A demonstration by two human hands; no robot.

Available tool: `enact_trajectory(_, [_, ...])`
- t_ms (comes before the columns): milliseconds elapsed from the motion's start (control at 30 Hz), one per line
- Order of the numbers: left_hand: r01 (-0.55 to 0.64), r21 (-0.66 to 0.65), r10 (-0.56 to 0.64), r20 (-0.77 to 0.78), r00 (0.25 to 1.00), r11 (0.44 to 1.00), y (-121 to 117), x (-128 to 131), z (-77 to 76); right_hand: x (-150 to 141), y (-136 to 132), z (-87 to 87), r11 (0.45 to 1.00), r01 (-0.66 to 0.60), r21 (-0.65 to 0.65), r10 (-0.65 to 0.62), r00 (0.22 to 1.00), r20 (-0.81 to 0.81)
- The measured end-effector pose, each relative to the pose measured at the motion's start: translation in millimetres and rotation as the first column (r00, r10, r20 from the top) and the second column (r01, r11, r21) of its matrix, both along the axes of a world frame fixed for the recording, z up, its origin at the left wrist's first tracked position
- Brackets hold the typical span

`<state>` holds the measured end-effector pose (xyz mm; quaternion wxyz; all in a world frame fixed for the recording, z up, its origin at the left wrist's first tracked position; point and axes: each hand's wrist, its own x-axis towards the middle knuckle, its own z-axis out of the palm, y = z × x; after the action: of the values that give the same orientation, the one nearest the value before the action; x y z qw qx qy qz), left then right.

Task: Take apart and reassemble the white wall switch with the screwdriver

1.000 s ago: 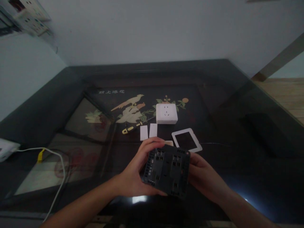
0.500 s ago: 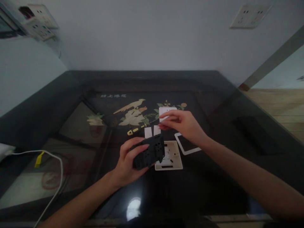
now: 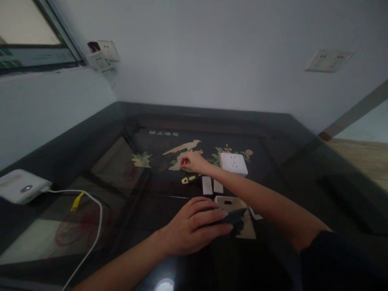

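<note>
My left hand [image 3: 195, 224] lies curled over a black plastic socket module [image 3: 233, 220] and holds it low over the dark glass table [image 3: 127, 218]. Under the module lies a cream backing plate [image 3: 230, 202]. My right hand [image 3: 191, 162] reaches across to the far left, its fingers pinched together just above a yellow-handled screwdriver [image 3: 189, 179]; whether it grips the tool I cannot tell. Two small white covers [image 3: 212, 186] lie side by side beneath my right forearm. A white wall socket [image 3: 233, 163] sits beyond them.
A white box [image 3: 21, 186] with a white cable [image 3: 91, 226] and yellow tag rests at the table's left edge. Wall sockets [image 3: 103, 54] hang at the upper left, another socket plate [image 3: 329, 60] at the upper right. A white frame is mostly hidden under my right arm.
My right hand left the black module and moved left past the white socket to the screwdriver. My left hand lowered the module toward the cream plate. The view tilted and shifted.
</note>
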<state>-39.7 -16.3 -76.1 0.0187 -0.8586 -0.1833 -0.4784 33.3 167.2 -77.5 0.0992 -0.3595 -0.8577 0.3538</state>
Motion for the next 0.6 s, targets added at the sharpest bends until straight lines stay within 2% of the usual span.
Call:
enact_trajectory(133, [0.011,-0.014,-0.011,0.004,1.000,1.000,2.7,-0.8,-1.8,8.9,-4.8,11.7,0.999,0.022,0.027,-0.021,0.998,-0.060])
enact_trajectory(233, [0.000,-0.005,0.000,-0.004,1.000,1.000,4.4,-4.1,-1.7,37.6,-21.8,31.3,0.998,0.066,0.001,-0.065,0.983,-0.173])
enact_trajectory(333, [-0.032,0.006,0.032,-0.038,0.999,0.999,5.2,-9.1,-1.7,85.1,-59.8,51.6,0.994,0.061,-0.091,-0.085,0.954,-0.287])
enact_trajectory(433, [-0.060,0.023,0.061,-0.077,0.995,0.998,4.6,-11.4,-0.8,132.0,-111.1,61.5,0.976,0.006,-0.218,-0.081,0.938,-0.338])
enact_trajectory(467, [-0.060,0.035,0.063,-0.080,0.995,0.998,4.1,-10.9,-0.2,144.0,-127.3,61.4,0.961,-0.012,-0.278,-0.091,0.930,-0.355])
enact_trajectory(533, [-0.039,0.073,0.045,-0.078,0.996,0.997,2.6,-8.6,1.3,160.9,-153.7,57.2,0.861,-0.076,-0.502,-0.170,0.888,-0.426])
enact_trajectory(600, [0.004,0.107,0.006,-0.097,0.995,0.994,0.8,-5.8,2.6,169.3,-170.0,51.3,0.777,-0.143,-0.613,-0.215,0.855,-0.472])
